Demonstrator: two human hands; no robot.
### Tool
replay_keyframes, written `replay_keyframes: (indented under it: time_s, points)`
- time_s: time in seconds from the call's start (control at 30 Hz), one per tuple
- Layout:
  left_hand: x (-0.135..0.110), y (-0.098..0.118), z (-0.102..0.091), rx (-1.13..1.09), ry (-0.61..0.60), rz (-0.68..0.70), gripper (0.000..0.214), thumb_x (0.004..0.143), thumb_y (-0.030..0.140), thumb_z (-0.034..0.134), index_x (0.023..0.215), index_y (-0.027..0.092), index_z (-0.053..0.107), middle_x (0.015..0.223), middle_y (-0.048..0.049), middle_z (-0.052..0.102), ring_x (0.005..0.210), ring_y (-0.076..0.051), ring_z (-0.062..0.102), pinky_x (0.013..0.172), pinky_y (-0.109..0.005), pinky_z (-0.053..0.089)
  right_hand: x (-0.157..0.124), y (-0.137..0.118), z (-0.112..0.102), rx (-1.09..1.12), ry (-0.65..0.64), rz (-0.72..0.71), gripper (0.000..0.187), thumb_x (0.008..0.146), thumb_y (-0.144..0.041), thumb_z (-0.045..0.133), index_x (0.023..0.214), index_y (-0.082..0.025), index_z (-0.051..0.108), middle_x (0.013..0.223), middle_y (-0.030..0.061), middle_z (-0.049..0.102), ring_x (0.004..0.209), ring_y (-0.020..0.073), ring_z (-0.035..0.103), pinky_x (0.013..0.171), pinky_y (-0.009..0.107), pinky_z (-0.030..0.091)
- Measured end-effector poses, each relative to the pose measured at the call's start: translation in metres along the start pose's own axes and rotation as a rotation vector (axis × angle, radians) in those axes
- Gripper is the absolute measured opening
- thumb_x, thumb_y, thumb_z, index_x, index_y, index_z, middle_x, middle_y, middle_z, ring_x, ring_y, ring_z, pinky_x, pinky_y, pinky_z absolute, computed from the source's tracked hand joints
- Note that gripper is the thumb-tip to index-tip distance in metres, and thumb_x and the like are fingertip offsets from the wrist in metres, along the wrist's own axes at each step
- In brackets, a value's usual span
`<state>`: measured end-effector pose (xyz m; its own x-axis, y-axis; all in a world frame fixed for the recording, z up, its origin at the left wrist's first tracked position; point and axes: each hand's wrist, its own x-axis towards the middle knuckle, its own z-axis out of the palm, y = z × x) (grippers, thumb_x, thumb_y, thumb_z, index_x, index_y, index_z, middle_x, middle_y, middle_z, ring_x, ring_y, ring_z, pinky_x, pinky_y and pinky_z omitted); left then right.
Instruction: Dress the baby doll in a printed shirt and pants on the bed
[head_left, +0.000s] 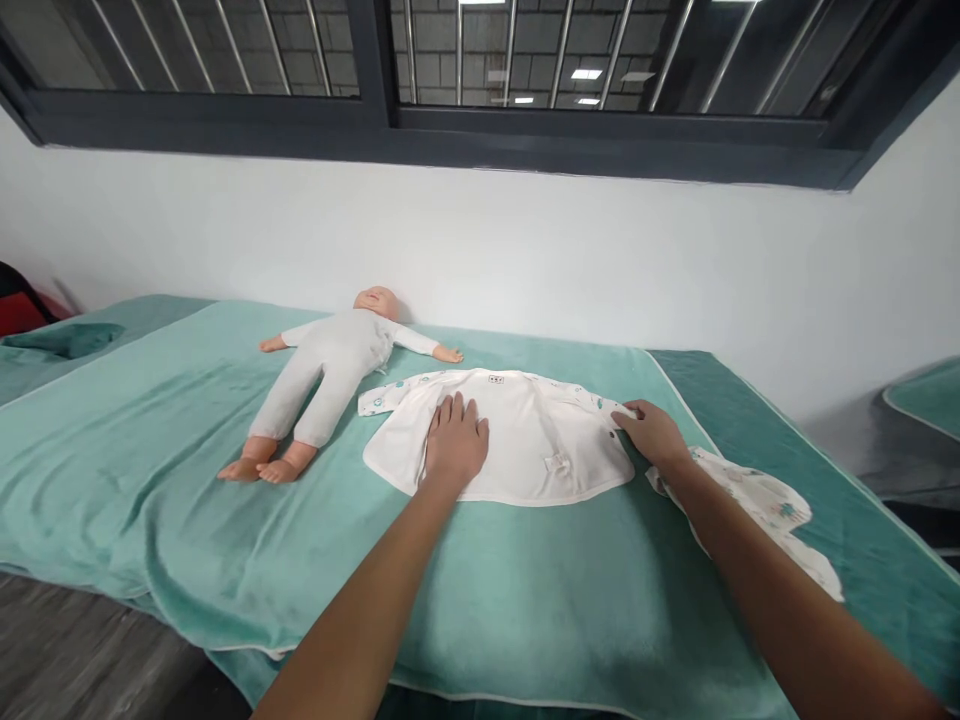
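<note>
A white baby shirt with small printed sleeves lies spread out, inside facing up, on a green blanket. My left hand rests flat on the left part of the shirt, fingers stretched. At the shirt's right sleeve end, my right hand pinches the cuff between thumb and fingers. Under and beside my right forearm lies another printed white baby garment, partly hidden by the arm. To the left, a baby doll in a white bodysuit lies on its back with its arms spread.
A white wall runs behind the bed, below a dark window frame with metal bars. A red and black object stands at the far left. Another green-covered surface shows at the right edge.
</note>
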<state>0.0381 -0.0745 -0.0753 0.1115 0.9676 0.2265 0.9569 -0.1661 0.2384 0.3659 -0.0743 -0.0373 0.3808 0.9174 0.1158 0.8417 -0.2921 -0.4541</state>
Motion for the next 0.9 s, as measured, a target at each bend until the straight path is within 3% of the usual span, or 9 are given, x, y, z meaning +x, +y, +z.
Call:
replay_keyframes:
  time_s: [0.1, 0.17, 0.3, 0.43, 0.53, 0.6, 0.67, 0.8, 0.9]
  points:
    - [0.000, 0.000, 0.000, 0.007, 0.002, 0.002, 0.058, 0.100, 0.041, 0.027, 0.148, 0.014, 0.046, 0.160, -0.0132, 0.034, 0.150, -0.029, 0.027, 0.123, -0.046, 0.023, -0.003, 0.005, 0.005, 0.288, 0.244, -0.036, 0.048, 0.083, -0.043, 0.052, 0.122, -0.016, 0.059, 0.103, 0.0095, 0.067, 0.086, 0.0207, 0.062, 0.077, 0.032, 0.049]
    - [0.000, 0.000, 0.000, 0.006, 0.004, 0.005, 0.058, 0.100, 0.041, 0.027, 0.147, 0.014, 0.046, 0.160, -0.0133, 0.035, 0.150, -0.029, 0.028, 0.122, -0.046, 0.023, -0.003, 0.010, 0.008, 0.475, 0.429, -0.069, 0.049, 0.078, -0.039, 0.055, 0.121, -0.016, 0.059, 0.103, 0.0085, 0.064, 0.083, 0.0197, 0.059, 0.079, 0.034, 0.050]
    - [0.000, 0.000, 0.000, 0.007, 0.008, 0.003, 0.057, 0.100, 0.042, 0.028, 0.147, 0.015, 0.047, 0.160, -0.0127, 0.035, 0.149, -0.029, 0.028, 0.122, -0.046, 0.024, -0.005, 0.016, 0.014, 0.332, 0.576, -0.057, 0.049, 0.066, -0.023, 0.056, 0.115, -0.016, 0.061, 0.110, 0.0119, 0.058, 0.093, 0.0241, 0.057, 0.092, 0.043, 0.047]
    - [0.000, -0.001, 0.000, -0.004, 0.021, 0.008, 0.056, 0.100, 0.042, 0.028, 0.146, 0.016, 0.048, 0.160, -0.0126, 0.036, 0.149, -0.029, 0.029, 0.122, -0.046, 0.024, -0.014, 0.005, 0.021, 0.110, 0.513, -0.243, 0.044, 0.077, -0.023, 0.049, 0.118, -0.012, 0.060, 0.128, 0.0200, 0.055, 0.124, 0.0309, 0.048, 0.109, 0.048, 0.036]
    - [0.000, -0.001, 0.001, -0.012, 0.029, 0.012, 0.056, 0.100, 0.041, 0.029, 0.146, 0.016, 0.048, 0.159, -0.0130, 0.036, 0.149, -0.029, 0.029, 0.122, -0.047, 0.025, -0.019, -0.006, 0.029, -0.011, 0.282, -0.475, 0.044, 0.090, -0.030, 0.042, 0.129, -0.013, 0.056, 0.142, 0.0189, 0.051, 0.135, 0.0288, 0.043, 0.114, 0.047, 0.034]
    - [0.000, -0.002, 0.001, -0.013, 0.029, 0.014, 0.055, 0.100, 0.041, 0.029, 0.146, 0.016, 0.048, 0.159, -0.0129, 0.036, 0.149, -0.029, 0.028, 0.121, -0.047, 0.025, -0.018, -0.009, 0.035, -0.100, 0.096, -0.521, 0.046, 0.095, -0.034, 0.038, 0.131, -0.013, 0.056, 0.145, 0.0179, 0.052, 0.137, 0.0283, 0.044, 0.114, 0.047, 0.034]
    - [0.000, -0.002, 0.001, -0.011, 0.023, 0.013, 0.055, 0.100, 0.040, 0.030, 0.146, 0.016, 0.048, 0.160, -0.0125, 0.036, 0.149, -0.029, 0.028, 0.121, -0.047, 0.026, -0.016, -0.009, 0.038, -0.151, -0.003, -0.495, 0.047, 0.097, -0.036, 0.034, 0.130, -0.013, 0.058, 0.143, 0.0181, 0.055, 0.137, 0.0284, 0.046, 0.115, 0.047, 0.035]
    - [0.001, -0.001, 0.001, -0.013, 0.017, 0.005, 0.055, 0.099, 0.040, 0.031, 0.146, 0.016, 0.048, 0.160, -0.0119, 0.036, 0.149, -0.029, 0.029, 0.121, -0.047, 0.026, -0.017, -0.011, 0.036, -0.155, 0.026, -0.486, 0.050, 0.098, -0.037, 0.034, 0.133, -0.011, 0.056, 0.144, 0.0184, 0.054, 0.137, 0.0289, 0.046, 0.115, 0.047, 0.036]
    - [0.000, -0.001, 0.000, -0.025, 0.027, 0.006, 0.055, 0.100, 0.040, 0.030, 0.145, 0.014, 0.049, 0.159, -0.0137, 0.037, 0.149, -0.030, 0.029, 0.121, -0.047, 0.026, -0.031, -0.029, 0.035, -0.140, 0.098, -0.529, 0.053, 0.098, -0.038, 0.034, 0.134, -0.006, 0.056, 0.145, 0.0213, 0.052, 0.137, 0.0312, 0.046, 0.115, 0.048, 0.035]
